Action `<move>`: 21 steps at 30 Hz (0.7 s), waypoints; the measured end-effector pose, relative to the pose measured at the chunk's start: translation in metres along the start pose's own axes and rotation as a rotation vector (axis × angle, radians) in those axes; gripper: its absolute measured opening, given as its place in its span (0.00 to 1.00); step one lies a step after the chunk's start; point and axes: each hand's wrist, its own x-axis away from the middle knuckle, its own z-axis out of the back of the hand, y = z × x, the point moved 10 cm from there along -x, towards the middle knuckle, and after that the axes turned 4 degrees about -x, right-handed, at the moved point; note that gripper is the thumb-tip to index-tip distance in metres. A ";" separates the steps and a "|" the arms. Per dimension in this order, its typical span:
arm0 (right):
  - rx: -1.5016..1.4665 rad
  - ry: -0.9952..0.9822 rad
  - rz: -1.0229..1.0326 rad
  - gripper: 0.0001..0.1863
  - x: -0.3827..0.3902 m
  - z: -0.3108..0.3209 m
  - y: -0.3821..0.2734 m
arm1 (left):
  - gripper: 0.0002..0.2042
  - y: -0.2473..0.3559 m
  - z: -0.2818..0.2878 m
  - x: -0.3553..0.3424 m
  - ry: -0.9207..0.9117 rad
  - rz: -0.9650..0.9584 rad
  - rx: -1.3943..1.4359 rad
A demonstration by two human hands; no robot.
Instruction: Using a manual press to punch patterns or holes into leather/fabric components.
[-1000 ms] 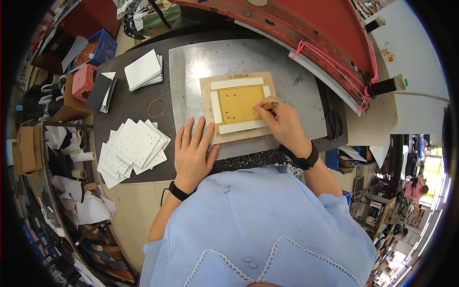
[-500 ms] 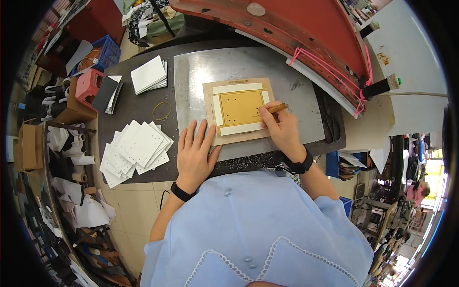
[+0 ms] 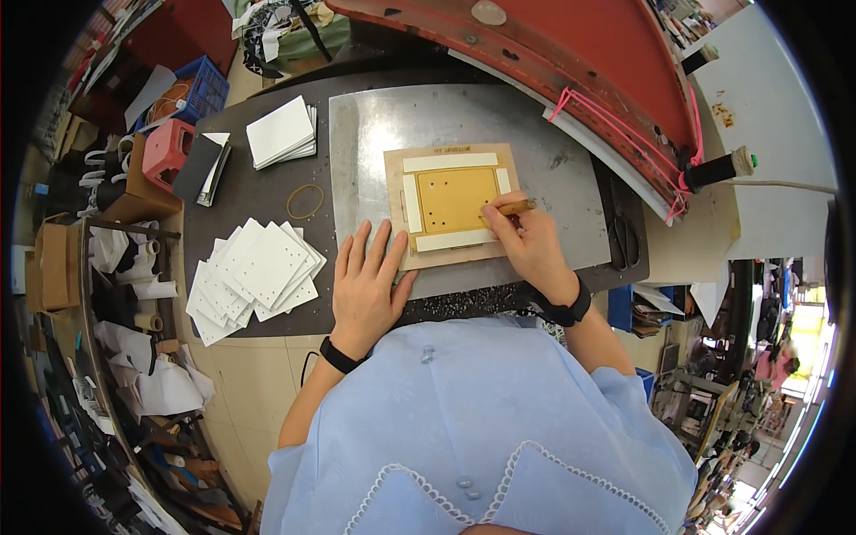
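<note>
Brown tool (image 3: 517,207) has tipped flatter, clamped in right grip (image 3: 533,245); left hand (image 3: 364,299) spread near white cards (image 3: 265,266).

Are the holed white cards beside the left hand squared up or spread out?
Spread out: the white cards overlap unevenly, with corners jutting past one another.

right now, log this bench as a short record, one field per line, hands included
left hand: palm down, fingers spread, at the tan board's near left corner
right hand: gripping a brown-handled tool
yellow plate: on the board, bordered by pale strips
metal sheet: under the board
white cards: fanned pile, left, punched with holes
</note>
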 end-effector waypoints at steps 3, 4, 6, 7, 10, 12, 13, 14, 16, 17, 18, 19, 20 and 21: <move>0.135 -0.059 0.052 0.09 -0.004 -0.007 -0.015 | 0.28 0.000 0.000 0.000 -0.007 0.000 -0.003; 0.159 -0.078 0.069 0.09 -0.007 -0.010 -0.017 | 0.28 0.000 0.000 0.000 -0.010 0.000 -0.004; 0.176 -0.110 0.088 0.09 -0.009 -0.012 -0.020 | 0.28 0.000 0.000 -0.001 -0.008 -0.002 -0.003; 0.167 -0.124 0.087 0.09 -0.009 -0.012 -0.019 | 0.28 0.000 0.000 -0.001 -0.007 -0.003 -0.002; 0.195 -0.079 0.098 0.11 -0.005 -0.006 -0.023 | 0.28 0.000 0.001 -0.001 0.005 -0.010 -0.005; 0.124 0.012 0.066 0.12 -0.002 0.003 -0.022 | 0.28 0.000 0.000 0.000 0.004 -0.009 -0.006; 0.038 0.081 0.036 0.13 -0.002 0.011 -0.023 | 0.28 0.000 0.001 -0.003 0.006 -0.010 -0.007; -0.052 0.153 0.001 0.14 0.000 0.018 -0.022 | 0.28 0.001 0.002 -0.003 0.004 -0.015 -0.010; -0.050 0.079 -0.067 0.15 -0.002 0.015 -0.011 | 0.28 0.000 0.000 0.002 -0.002 -0.002 -0.015; -0.042 0.048 -0.096 0.16 -0.005 0.017 -0.007 | 0.28 0.000 0.000 0.000 0.004 0.000 -0.013; -0.071 0.052 -0.116 0.16 -0.003 0.018 -0.004 | 0.28 0.001 0.000 -0.001 0.006 -0.006 -0.011; -0.100 0.057 -0.136 0.16 -0.001 0.018 0.002 | 0.28 0.000 0.000 -0.001 0.008 -0.010 -0.010; -0.130 0.057 -0.161 0.16 0.003 0.017 0.008 | 0.28 0.000 0.000 0.000 0.006 -0.010 -0.008; -0.130 0.075 -0.156 0.16 0.004 0.019 0.010 | 0.28 0.001 0.001 -0.001 0.001 -0.009 -0.002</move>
